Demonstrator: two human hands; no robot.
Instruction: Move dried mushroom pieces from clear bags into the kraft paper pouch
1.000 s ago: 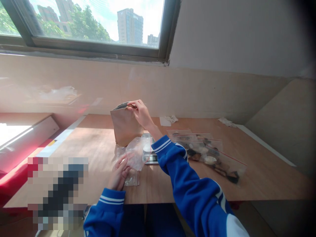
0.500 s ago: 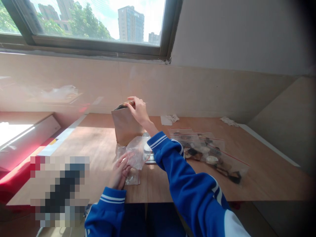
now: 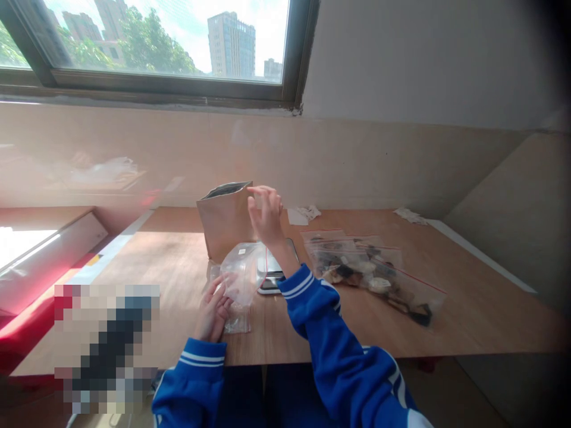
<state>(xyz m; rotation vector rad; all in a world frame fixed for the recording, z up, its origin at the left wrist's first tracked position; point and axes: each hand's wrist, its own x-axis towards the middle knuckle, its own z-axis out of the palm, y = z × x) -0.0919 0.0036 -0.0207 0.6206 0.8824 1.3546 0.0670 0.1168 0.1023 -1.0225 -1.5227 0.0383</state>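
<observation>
A brown paper pouch (image 3: 225,221) stands upright on the wooden table (image 3: 468,309), its top open. My right hand (image 3: 266,215) hovers just right of the pouch's top corner, fingers loosely pinched together; whether anything small sits in them I cannot make out. My left hand (image 3: 215,307) rests on the table and holds a clear zip bag (image 3: 244,273) open and upright. A small digital scale (image 3: 272,274) lies flat behind that bag, partly hidden by my right wrist.
Several clear zip bags (image 3: 379,273) with dark and pale contents lie to the right. Crumpled white paper (image 3: 303,214) and another scrap (image 3: 410,217) sit near the back wall. A blurred-out patch (image 3: 107,345) covers the lower left. Window above the wall.
My right hand has lifted out of the pouch's mouth and moved right and toward me. The left hand and its clear bag have stayed in place.
</observation>
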